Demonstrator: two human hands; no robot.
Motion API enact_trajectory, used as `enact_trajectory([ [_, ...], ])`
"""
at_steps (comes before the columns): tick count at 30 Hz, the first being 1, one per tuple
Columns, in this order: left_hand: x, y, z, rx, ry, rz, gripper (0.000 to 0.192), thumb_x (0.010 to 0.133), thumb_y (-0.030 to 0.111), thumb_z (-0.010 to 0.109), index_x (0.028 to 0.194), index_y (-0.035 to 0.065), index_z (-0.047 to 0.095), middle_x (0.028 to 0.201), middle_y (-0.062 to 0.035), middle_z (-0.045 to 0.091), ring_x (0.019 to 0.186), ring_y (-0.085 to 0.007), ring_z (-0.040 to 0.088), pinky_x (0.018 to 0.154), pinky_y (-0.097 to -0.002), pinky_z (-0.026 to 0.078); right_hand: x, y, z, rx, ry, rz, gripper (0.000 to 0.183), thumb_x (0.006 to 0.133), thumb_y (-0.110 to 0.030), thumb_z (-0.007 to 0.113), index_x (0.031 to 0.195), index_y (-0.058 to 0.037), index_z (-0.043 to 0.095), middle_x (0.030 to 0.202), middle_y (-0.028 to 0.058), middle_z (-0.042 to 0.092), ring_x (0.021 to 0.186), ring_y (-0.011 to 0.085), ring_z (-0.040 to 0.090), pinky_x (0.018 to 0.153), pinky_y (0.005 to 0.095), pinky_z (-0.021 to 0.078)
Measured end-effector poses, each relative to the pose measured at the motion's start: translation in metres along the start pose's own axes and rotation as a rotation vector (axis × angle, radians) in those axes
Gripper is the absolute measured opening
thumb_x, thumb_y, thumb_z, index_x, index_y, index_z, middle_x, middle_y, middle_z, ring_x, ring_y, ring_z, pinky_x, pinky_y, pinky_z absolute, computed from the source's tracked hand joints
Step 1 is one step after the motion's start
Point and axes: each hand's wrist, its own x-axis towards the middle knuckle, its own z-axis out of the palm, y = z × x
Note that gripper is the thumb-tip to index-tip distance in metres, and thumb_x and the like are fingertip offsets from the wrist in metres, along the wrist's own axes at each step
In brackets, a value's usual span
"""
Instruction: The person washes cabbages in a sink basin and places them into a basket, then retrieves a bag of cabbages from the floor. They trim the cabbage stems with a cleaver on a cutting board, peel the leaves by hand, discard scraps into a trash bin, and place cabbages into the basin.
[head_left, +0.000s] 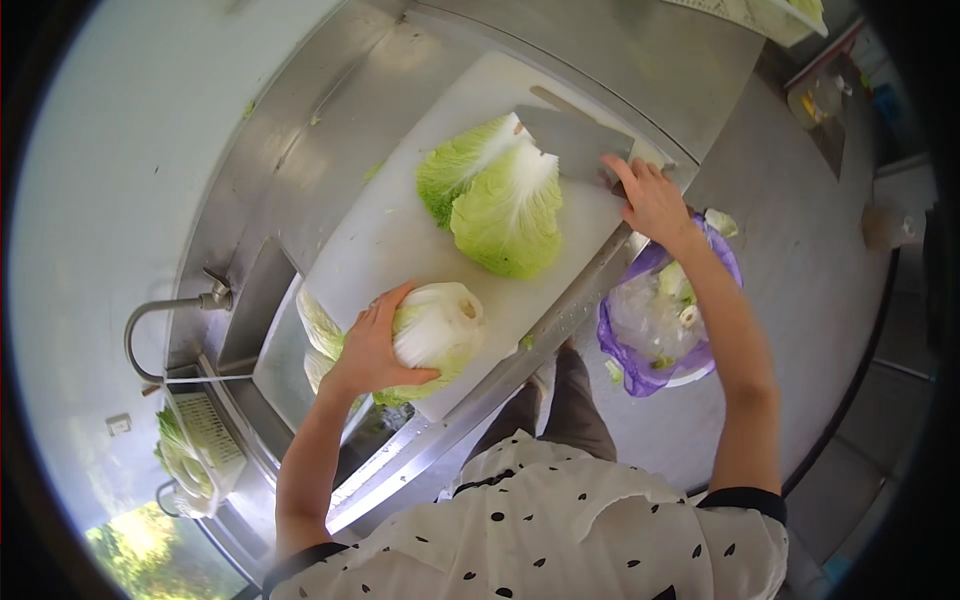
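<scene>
My left hand (375, 345) is wrapped around a head of napa cabbage (439, 326) at the near left of a white cutting board (375, 247). The cabbage's cut white base faces right, away from my palm. At the board's far right, my right hand (652, 199) is at the dark handle of a cleaver (577, 142), index finger and thumb on either side of it. The wide blade lies nearly flat on the board, its edge beside loose cabbage leaves (510, 217). Two overlapping leaves are visible there, white stems towards the blade.
The board bridges a steel sink (259, 300) with a faucet (176, 304). More cabbage (319, 330) sits left of my hand. A white basket (214, 435) of greens stands beyond. Below on the right is a bin lined with a purple bag (630, 352), holding scraps.
</scene>
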Motion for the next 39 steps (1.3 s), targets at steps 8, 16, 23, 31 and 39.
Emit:
enact_trajectory([
  [8, -0.006, 0.001, 0.007, 0.004, 0.051, -0.038, 0.100, 0.048, 0.033, 0.081, 0.131, 0.0076, 0.031, 0.123, -0.0156, 0.044, 0.114, -0.0342, 0.043, 0.096, -0.0423, 0.036, -0.078, 0.009, -0.036, 0.186, 0.004, 0.191, 0.059, 0.072, -0.008, 0.063, 0.124, -0.0133, 0.037, 0.093, 0.0153, 0.054, 0.082, 0.0318, 0.056, 0.066, 0.0371, 0.0468],
  [16, 0.006, 0.015, 0.013, 0.057, 0.078, -0.151, 0.097, 0.049, 0.036, 0.080, 0.127, 0.0023, 0.033, 0.118, -0.0182, 0.047, 0.109, -0.0343, 0.047, 0.092, -0.0415, 0.038, -0.127, -0.054, -0.058, 0.782, 0.199, 0.416, 0.035, 0.081, -0.009, 0.055, 0.115, -0.0070, 0.047, 0.066, 0.0097, 0.051, 0.063, 0.0241, 0.055, 0.059, 0.0318, 0.0442],
  [23, 0.026, 0.026, 0.023, 0.231, 0.087, -0.190, 0.093, 0.050, 0.041, 0.077, 0.124, 0.0006, 0.037, 0.113, -0.0180, 0.050, 0.105, -0.0338, 0.049, 0.086, -0.0416, 0.041, -0.160, -0.147, -0.082, 0.796, -0.081, 0.084, 0.049, 0.076, -0.009, 0.058, 0.123, -0.0043, 0.043, 0.072, 0.0106, 0.051, 0.057, 0.0256, 0.056, 0.050, 0.0340, 0.0477],
  [31, 0.034, 0.027, 0.028, 0.223, 0.100, -0.164, 0.087, 0.051, 0.041, 0.076, 0.119, -0.0002, 0.042, 0.111, -0.0169, 0.051, 0.103, -0.0346, 0.050, 0.084, -0.0432, 0.042, -0.171, -0.170, -0.079, 0.603, -0.219, 0.100, 0.054, 0.074, -0.010, 0.059, 0.124, -0.0048, 0.040, 0.076, 0.0113, 0.051, 0.057, 0.0250, 0.058, 0.045, 0.0332, 0.0483],
  [39, 0.037, 0.027, 0.027, 0.167, 0.062, -0.192, 0.087, 0.051, 0.041, 0.076, 0.118, -0.0019, 0.041, 0.112, -0.0185, 0.051, 0.103, -0.0357, 0.049, 0.085, -0.0446, 0.041, -0.136, -0.187, -0.091, 0.467, -0.303, 0.087, 0.041, 0.070, -0.001, 0.055, 0.109, 0.0030, 0.042, 0.074, 0.0154, 0.054, 0.058, 0.0250, 0.062, 0.043, 0.0312, 0.0480],
])
